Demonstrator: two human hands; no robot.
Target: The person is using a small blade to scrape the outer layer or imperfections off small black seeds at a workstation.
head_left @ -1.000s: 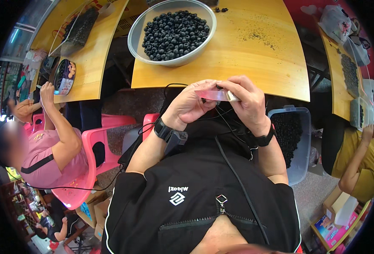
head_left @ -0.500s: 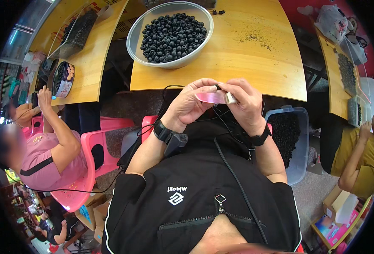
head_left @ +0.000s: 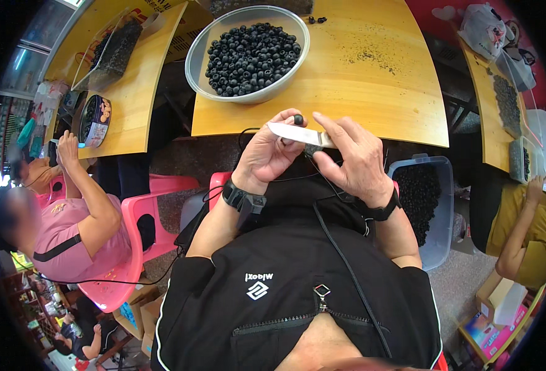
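Close to the table's front edge, my left hand [head_left: 265,151] pinches a small round black bead-like piece [head_left: 298,119] at its fingertips. My right hand [head_left: 361,162] holds a small knife [head_left: 297,133] by its pale handle, with index finger and thumb apart. The blade points left across the fingers of my left hand, just below the black piece. On the table beyond my hands stands a translucent round bowl [head_left: 192,74]. It holds many similar black round pieces [head_left: 254,59], some showing a hole.
Dark crumbs [head_left: 372,59] and a few loose pieces [head_left: 317,20] lie on the wooden table [head_left: 396,105]. Below its right side sits a clear tub [head_left: 444,204] of dark bits. People work at tables on the left [head_left: 78,229] and right [head_left: 514,235]. A pink chair [head_left: 133,247] stands left.
My hands have parted slightly and the right fingers have opened out. The blade has turned, showing silver instead of pink, and the black piece now shows more plainly in my left fingertips.
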